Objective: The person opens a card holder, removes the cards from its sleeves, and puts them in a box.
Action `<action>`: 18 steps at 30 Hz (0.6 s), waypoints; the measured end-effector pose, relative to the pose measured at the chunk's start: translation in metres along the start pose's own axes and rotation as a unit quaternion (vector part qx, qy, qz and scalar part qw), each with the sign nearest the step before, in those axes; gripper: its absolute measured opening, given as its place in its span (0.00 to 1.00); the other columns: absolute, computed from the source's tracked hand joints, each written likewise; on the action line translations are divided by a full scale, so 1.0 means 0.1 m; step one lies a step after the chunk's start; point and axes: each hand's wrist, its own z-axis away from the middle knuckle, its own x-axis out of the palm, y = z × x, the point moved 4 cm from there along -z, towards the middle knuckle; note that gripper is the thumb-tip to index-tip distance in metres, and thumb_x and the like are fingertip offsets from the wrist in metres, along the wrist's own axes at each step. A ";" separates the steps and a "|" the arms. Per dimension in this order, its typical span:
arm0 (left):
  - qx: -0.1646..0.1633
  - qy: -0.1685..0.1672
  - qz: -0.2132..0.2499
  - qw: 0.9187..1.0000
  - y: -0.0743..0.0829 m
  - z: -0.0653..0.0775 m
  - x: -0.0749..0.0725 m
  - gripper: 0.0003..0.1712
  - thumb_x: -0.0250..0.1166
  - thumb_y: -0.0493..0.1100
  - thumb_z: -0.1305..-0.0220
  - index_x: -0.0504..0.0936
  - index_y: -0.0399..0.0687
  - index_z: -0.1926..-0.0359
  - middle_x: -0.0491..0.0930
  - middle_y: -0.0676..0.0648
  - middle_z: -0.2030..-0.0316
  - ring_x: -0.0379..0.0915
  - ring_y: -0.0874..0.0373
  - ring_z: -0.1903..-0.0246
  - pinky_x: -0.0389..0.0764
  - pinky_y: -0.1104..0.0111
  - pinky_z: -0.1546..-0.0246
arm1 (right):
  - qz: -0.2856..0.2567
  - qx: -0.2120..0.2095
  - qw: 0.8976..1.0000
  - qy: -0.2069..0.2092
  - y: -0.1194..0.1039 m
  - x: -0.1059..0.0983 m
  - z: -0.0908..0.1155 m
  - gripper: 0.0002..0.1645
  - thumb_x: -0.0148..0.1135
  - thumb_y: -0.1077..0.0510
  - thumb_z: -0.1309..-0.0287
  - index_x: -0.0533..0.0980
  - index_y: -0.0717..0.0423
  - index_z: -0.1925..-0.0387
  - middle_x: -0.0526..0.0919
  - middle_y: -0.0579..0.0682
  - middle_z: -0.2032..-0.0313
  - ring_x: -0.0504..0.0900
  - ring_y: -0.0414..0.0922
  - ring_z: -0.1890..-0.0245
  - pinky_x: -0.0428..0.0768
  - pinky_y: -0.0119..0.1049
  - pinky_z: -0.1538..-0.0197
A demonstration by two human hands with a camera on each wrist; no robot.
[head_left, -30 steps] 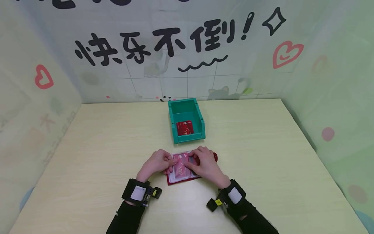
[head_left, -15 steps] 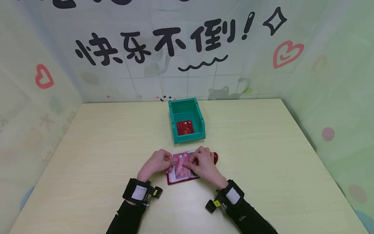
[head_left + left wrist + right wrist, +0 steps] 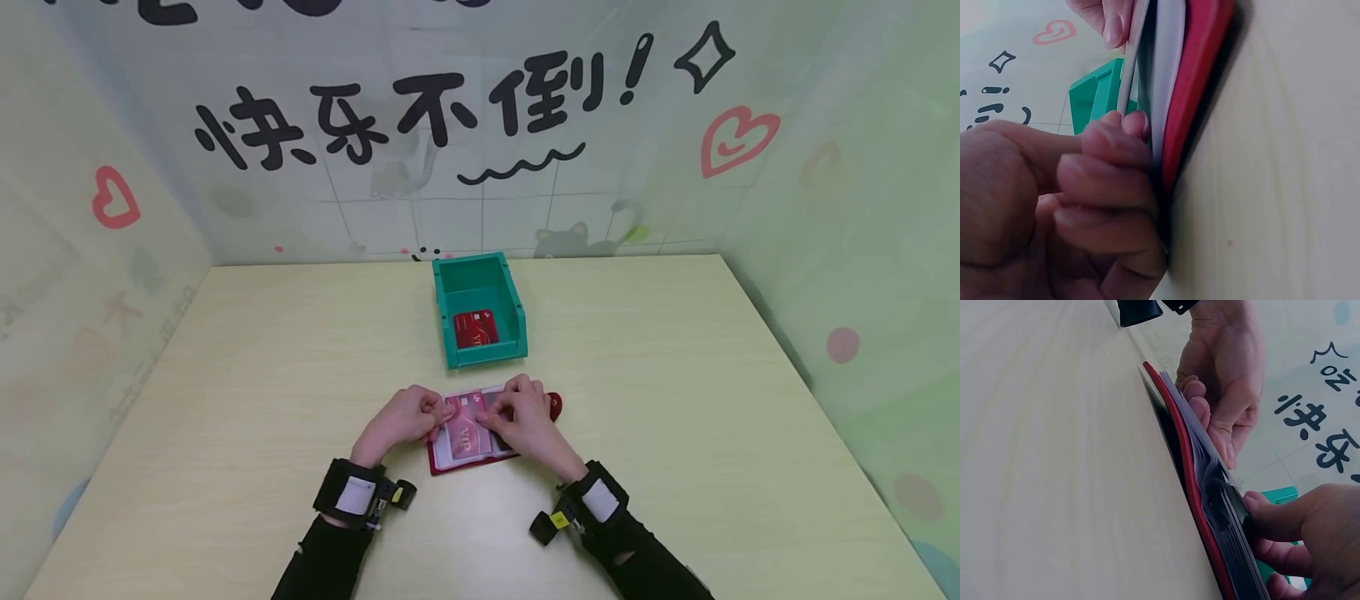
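Observation:
A red card holder lies open on the table with clear plastic sleeves. A VIP card shows pale pink, seemingly under a clear sleeve on the left page. My left hand pinches the sleeve at its upper left edge, thumb on top; the left wrist view shows its other fingers curled by the pages. At the card's right edge, my right hand pinches the sleeve between thumb and fingers, partly covering the right page. From the right wrist view, the sleeve pages stand lifted above the red cover.
Behind the card holder stands a teal bin with a red VIP card inside. A red clasp tab sticks out on the holder's right. Printed cloth walls enclose the table at the back and sides.
My right thumb and fingertips have shifted slightly, now at the card's right edge, so more of the card shows. The card seems a little further right. My left hand stays nearly still.

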 end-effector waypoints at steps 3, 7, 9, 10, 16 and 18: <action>0.003 0.006 -0.006 1.000 0.00 0.00 0.00 0.18 0.59 0.44 0.27 0.79 0.42 0.75 0.70 0.51 0.86 0.64 0.59 0.82 0.61 0.71 0.76 | -0.007 -0.002 1.000 0.007 0.02 0.01 0.00 0.11 0.72 0.53 0.42 0.84 0.53 0.75 0.67 0.51 0.60 0.62 0.48 0.53 0.57 0.44 0.53; 0.009 0.017 -0.014 1.000 0.00 0.00 0.01 0.17 0.59 0.44 0.27 0.79 0.42 0.75 0.69 0.51 0.86 0.64 0.59 0.81 0.61 0.71 0.75 | -0.004 -0.001 1.000 0.017 0.02 0.03 -0.01 0.11 0.73 0.52 0.42 0.84 0.52 0.75 0.67 0.52 0.59 0.62 0.49 0.52 0.58 0.45 0.52; 0.013 0.021 -0.018 1.000 -0.01 -0.01 0.02 0.18 0.59 0.44 0.27 0.79 0.43 0.75 0.69 0.52 0.86 0.63 0.60 0.82 0.60 0.71 0.76 | 0.002 0.001 1.000 0.021 0.02 0.03 -0.02 0.12 0.72 0.51 0.42 0.84 0.53 0.75 0.67 0.52 0.59 0.62 0.49 0.52 0.58 0.46 0.51; 0.015 0.022 -0.020 0.999 0.00 -0.01 0.03 0.18 0.59 0.44 0.27 0.79 0.43 0.75 0.69 0.52 0.86 0.63 0.60 0.82 0.60 0.72 0.76 | 0.001 0.004 1.000 0.023 0.02 0.03 -0.02 0.12 0.72 0.51 0.41 0.84 0.53 0.75 0.67 0.52 0.59 0.61 0.49 0.52 0.57 0.46 0.51; 0.015 0.017 -0.009 1.000 0.00 -0.01 0.02 0.16 0.58 0.42 0.26 0.80 0.43 0.73 0.71 0.51 0.85 0.64 0.59 0.81 0.61 0.71 0.76 | 0.005 0.014 1.000 0.022 0.02 0.02 -0.03 0.11 0.68 0.55 0.38 0.83 0.58 0.71 0.67 0.54 0.58 0.62 0.50 0.51 0.59 0.45 0.51; 0.014 0.015 -0.004 1.000 0.00 -0.01 0.02 0.15 0.57 0.41 0.26 0.80 0.42 0.72 0.71 0.51 0.85 0.64 0.59 0.81 0.62 0.71 0.76 | 0.003 0.015 1.000 0.019 0.03 0.02 -0.03 0.10 0.67 0.56 0.37 0.83 0.59 0.71 0.67 0.55 0.57 0.62 0.51 0.50 0.60 0.45 0.50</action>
